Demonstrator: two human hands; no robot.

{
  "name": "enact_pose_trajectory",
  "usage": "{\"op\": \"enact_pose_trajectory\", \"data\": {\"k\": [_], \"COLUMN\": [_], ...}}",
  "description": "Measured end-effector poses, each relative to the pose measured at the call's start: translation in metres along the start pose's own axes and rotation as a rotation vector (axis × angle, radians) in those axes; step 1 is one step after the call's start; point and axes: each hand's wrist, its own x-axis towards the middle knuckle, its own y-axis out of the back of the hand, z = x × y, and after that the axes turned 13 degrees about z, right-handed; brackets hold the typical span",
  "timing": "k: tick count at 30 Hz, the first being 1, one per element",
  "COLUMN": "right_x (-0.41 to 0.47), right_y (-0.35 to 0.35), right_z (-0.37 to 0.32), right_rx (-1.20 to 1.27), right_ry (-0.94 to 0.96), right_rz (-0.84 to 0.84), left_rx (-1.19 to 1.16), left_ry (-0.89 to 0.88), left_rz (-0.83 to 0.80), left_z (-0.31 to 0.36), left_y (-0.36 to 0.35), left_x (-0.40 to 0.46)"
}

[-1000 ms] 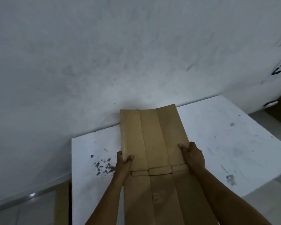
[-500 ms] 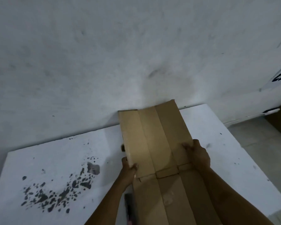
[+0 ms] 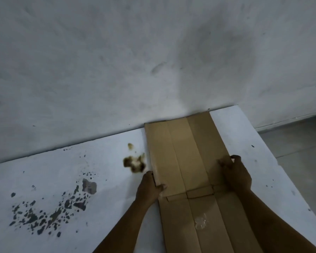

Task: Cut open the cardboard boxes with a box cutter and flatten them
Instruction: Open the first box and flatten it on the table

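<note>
The white tabletop [image 3: 244, 136] stands against a grey wall [image 3: 117, 61] and carries dark paint-like specks [image 3: 44, 212] toward its left and a brownish stain [image 3: 133, 162] just beside the cardboard. The cardboard box [image 3: 186, 161], already opened out into a long creased sheet, lies flat along the right half of the tabletop, its far end touching the wall and its near end running out of view below. It looks light and fairly stiff across each panel but will hinge readily along its lengthwise creases and at the slotted flap line, so the long side edges near that line seem the best place to hold it; a patch of shiny tape [image 3: 200, 220] on the near panel could be slick. The left hand [image 3: 150, 187] grips the left edge, thumb on top and fingers curled under; the right hand [image 3: 235, 174] presses and pinches the right edge, fingers bent over it. Compared with half a second ago, the sheet lies flatter with its far end lower against the wall, both hands keep their places, and the view has swung so the dark object near the left wrist is gone.
</note>
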Motion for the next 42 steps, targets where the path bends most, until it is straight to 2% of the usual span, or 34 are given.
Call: {"op": "enact_pose_trajectory", "data": {"k": [3,5,7,10,14,23,26,31,35,38,42], "right_x": [0.003,-0.006,-0.027,-0.049,-0.035,-0.032,-0.067,-0.141,-0.15,-0.151,-0.176], "right_y": [-0.007,-0.018,-0.035,-0.048,-0.049,-0.05,-0.049,-0.048,-0.05,-0.05,-0.049], "right_z": [0.005,0.004,-0.002,-0.015,-0.01,-0.004,-0.006,0.004,0.007,-0.009,-0.05], "right_rx": [-0.236,-0.318,-0.271,-0.232,-0.227,-0.217,-0.194,-0.148,-0.167,-0.202,-0.238], "right_ry": [0.173,0.341,0.478,0.362,0.357,0.355,0.362,0.402,0.366,0.264,0.353], "right_rz": [0.128,0.156,0.06,-0.147,-0.117,-0.238,-0.214,-0.081,-0.101,-0.143,-0.199], "left_rx": [0.395,0.477,0.502,0.473,0.498,0.587,0.579,0.567,0.487,0.293,0.124], "left_ry": [-0.198,-0.3,-0.328,-0.328,-0.378,-0.323,-0.301,-0.296,-0.365,-0.405,-0.423], "left_rz": [0.168,0.158,0.112,0.121,0.146,0.088,0.063,-0.014,-0.103,-0.188,-0.071], "left_z": [0.001,0.003,0.005,0.01,0.015,0.025,0.027,0.028,0.02,-0.003,-0.049], "left_y": [-0.006,-0.012,-0.021,-0.032,-0.042,-0.046,-0.048,-0.046,-0.022,0.006,0.048], "left_x": [-0.005,-0.007,-0.006,-0.004,-0.001,-0.001,-0.001,0.004,0.012,0.007,-0.017]}}
